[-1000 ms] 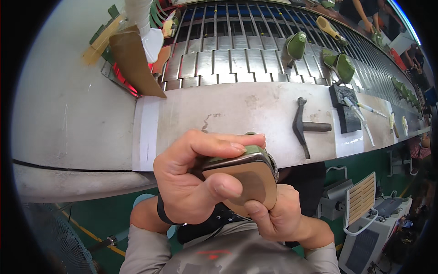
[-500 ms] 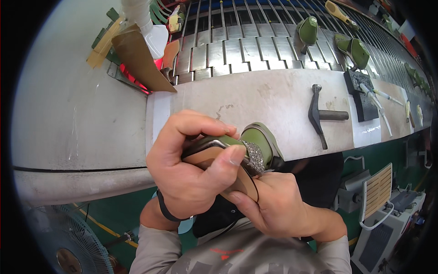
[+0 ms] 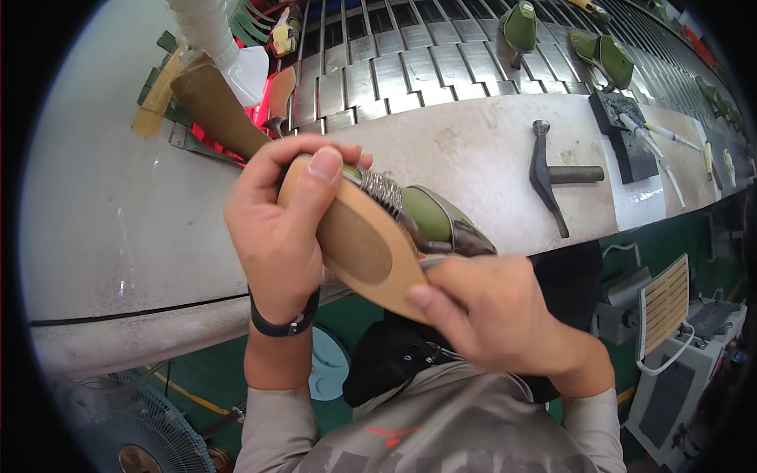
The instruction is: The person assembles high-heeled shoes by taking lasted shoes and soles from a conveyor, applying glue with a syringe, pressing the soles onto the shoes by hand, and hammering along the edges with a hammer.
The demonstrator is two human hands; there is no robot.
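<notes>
A green shoe (image 3: 428, 214) with a glittering silver strap (image 3: 382, 190) is held up over the bench edge. Its tan sole (image 3: 404, 258), with a darker oval in the middle, faces me. Around the shoe's front end, my left hand (image 3: 277, 209) is closed, its thumb pressed on the sole near the tip. My right hand (image 3: 497, 311) grips the narrow end of the sole, thumb on top and fingers curled behind. Those fingertips are hidden, and I cannot tell whether that end touches the shoe.
A hammer (image 3: 542, 177) lies on the bench (image 3: 481, 142), right of the shoe. Beyond it are a black block (image 3: 623, 134) and brushes (image 3: 653, 154). Green shoes (image 3: 520, 27) stand on the metal-slat conveyor (image 3: 418, 71). A white nozzle (image 3: 246, 75) hangs at upper left; a fan (image 3: 134, 426) stands below.
The shoe has turned so that more of its sole shows. My left hand has moved up and left with it; my right hand has shifted slightly right and up along with the sole's end.
</notes>
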